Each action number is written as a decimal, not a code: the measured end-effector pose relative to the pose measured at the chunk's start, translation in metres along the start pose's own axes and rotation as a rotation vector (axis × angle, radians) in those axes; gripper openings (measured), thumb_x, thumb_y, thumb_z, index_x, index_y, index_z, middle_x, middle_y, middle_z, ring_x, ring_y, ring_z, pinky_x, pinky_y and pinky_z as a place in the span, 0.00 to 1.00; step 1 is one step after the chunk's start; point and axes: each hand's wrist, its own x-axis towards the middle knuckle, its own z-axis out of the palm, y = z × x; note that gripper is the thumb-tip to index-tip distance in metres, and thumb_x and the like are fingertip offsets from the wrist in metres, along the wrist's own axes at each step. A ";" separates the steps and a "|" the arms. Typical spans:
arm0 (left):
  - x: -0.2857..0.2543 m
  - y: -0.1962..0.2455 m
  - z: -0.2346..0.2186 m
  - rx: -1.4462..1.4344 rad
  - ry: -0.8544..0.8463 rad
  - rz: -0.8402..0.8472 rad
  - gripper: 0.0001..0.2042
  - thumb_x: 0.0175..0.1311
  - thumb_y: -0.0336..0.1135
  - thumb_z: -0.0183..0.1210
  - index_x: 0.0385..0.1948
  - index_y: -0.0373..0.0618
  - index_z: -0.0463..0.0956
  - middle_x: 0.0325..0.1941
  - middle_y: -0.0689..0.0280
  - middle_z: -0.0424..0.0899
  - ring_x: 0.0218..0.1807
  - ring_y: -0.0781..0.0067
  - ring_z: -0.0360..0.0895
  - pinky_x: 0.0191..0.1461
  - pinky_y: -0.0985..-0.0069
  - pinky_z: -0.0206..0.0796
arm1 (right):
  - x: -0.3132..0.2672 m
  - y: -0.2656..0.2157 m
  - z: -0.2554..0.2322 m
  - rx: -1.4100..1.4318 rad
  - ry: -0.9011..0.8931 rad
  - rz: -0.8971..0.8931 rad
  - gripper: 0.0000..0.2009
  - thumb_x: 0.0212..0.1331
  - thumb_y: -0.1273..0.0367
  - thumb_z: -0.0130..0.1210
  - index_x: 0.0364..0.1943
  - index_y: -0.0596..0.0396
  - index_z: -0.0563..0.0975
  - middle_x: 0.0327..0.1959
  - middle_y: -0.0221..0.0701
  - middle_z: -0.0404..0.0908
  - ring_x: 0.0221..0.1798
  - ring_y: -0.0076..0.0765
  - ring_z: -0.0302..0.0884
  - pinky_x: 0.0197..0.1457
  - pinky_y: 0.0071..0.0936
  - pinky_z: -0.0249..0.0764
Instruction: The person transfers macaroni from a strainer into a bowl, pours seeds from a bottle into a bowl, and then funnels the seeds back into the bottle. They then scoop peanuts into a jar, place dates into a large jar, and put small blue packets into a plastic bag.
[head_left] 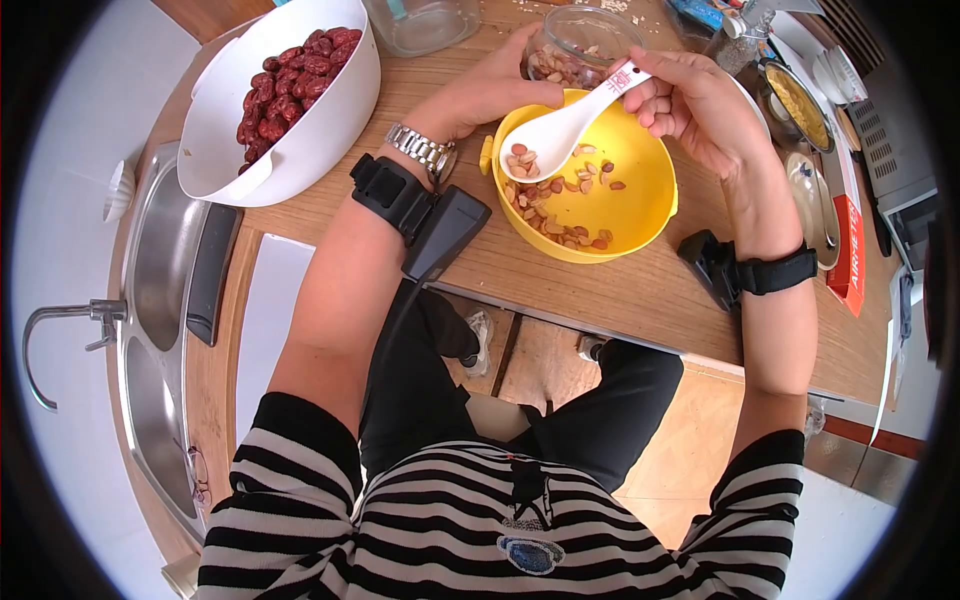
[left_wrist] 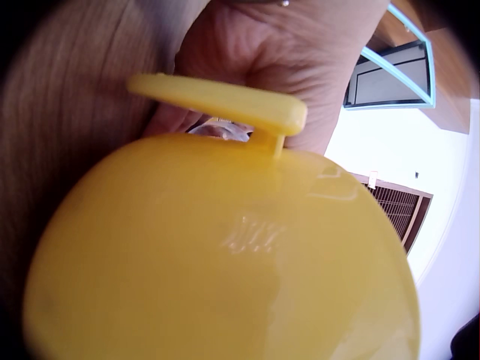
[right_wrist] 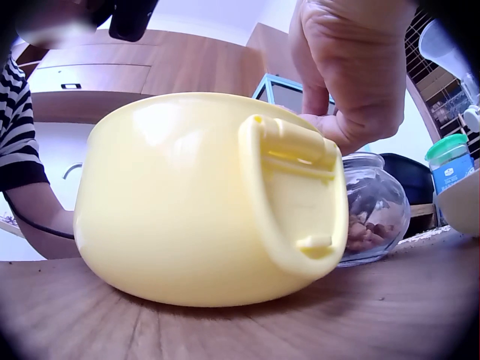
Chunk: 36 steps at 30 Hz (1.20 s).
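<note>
My right hand (head_left: pixel 692 105) pinches the red-marked handle of a white soup spoon (head_left: pixel 562 132). Several shelled peanuts (head_left: pixel 522 160) lie in the spoon's bowl, which is over the left side of a yellow bowl (head_left: pixel 640 200). More peanuts (head_left: pixel 575 237), some with red skins, are scattered along that bowl's near inside. My left hand (head_left: pixel 490 95) grips the left side of a round glass jar (head_left: pixel 566 62), its thumb in front, near the yellow bowl's rim. Peanuts show inside the jar too. In the left wrist view, the yellow bowl (left_wrist: pixel 225 247) hides most of the fingers.
A white basin (head_left: pixel 215 130) of red dates (head_left: pixel 290 90) stands at the left, beside a steel sink (head_left: pixel 165 270). A clear container (head_left: pixel 425 25) is at the back. Right of the bowl are a metal pot (head_left: pixel 797 100), plates and a red box (head_left: pixel 848 260).
</note>
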 end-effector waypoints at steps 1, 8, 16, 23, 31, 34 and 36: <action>0.000 -0.001 0.000 0.001 -0.002 0.012 0.40 0.40 0.38 0.59 0.56 0.36 0.45 0.51 0.51 0.64 0.51 0.67 0.65 0.51 0.78 0.60 | 0.001 0.000 -0.001 0.000 0.000 0.000 0.12 0.56 0.67 0.45 0.30 0.64 0.73 0.21 0.35 0.76 0.20 0.21 0.74 0.23 0.09 0.73; 0.001 -0.002 0.000 -0.009 0.007 0.014 0.40 0.42 0.38 0.60 0.56 0.37 0.45 0.52 0.52 0.64 0.52 0.68 0.64 0.52 0.78 0.59 | -0.001 -0.005 -0.005 0.082 0.083 -0.041 0.11 0.57 0.68 0.42 0.34 0.64 0.72 0.17 0.31 0.75 0.17 0.17 0.72 0.19 0.06 0.70; -0.006 0.013 0.003 0.080 0.046 -0.050 0.39 0.40 0.38 0.61 0.56 0.38 0.47 0.53 0.53 0.63 0.54 0.67 0.63 0.54 0.77 0.58 | -0.003 -0.020 -0.003 0.216 0.394 -0.181 0.11 0.57 0.68 0.42 0.32 0.61 0.73 0.14 0.29 0.73 0.13 0.16 0.68 0.15 0.06 0.65; -0.003 0.005 0.000 0.058 -0.036 -0.032 0.37 0.45 0.35 0.53 0.58 0.39 0.41 0.57 0.54 0.56 0.55 0.69 0.59 0.55 0.78 0.55 | -0.003 -0.023 -0.005 0.382 0.517 -0.391 0.09 0.57 0.70 0.39 0.28 0.61 0.69 0.17 0.32 0.73 0.17 0.22 0.71 0.20 0.10 0.70; -0.003 0.002 0.000 0.073 -0.010 -0.046 0.37 0.45 0.35 0.54 0.58 0.40 0.42 0.53 0.55 0.61 0.53 0.69 0.62 0.53 0.77 0.57 | -0.006 -0.025 0.010 0.154 0.630 -0.524 0.09 0.58 0.69 0.41 0.29 0.60 0.70 0.18 0.31 0.72 0.19 0.22 0.68 0.22 0.12 0.66; -0.002 0.003 0.000 0.070 0.019 -0.062 0.43 0.40 0.42 0.60 0.57 0.35 0.42 0.53 0.46 0.60 0.54 0.62 0.63 0.53 0.76 0.59 | -0.006 -0.023 0.007 0.016 0.553 -0.578 0.10 0.58 0.67 0.42 0.30 0.60 0.71 0.19 0.29 0.72 0.19 0.20 0.68 0.22 0.12 0.66; -0.001 0.000 -0.001 0.064 0.010 -0.053 0.43 0.40 0.43 0.60 0.57 0.35 0.42 0.53 0.46 0.60 0.54 0.61 0.63 0.53 0.76 0.59 | -0.005 -0.021 0.014 -0.042 0.577 -0.630 0.10 0.58 0.67 0.42 0.31 0.60 0.72 0.19 0.29 0.73 0.19 0.19 0.68 0.22 0.12 0.66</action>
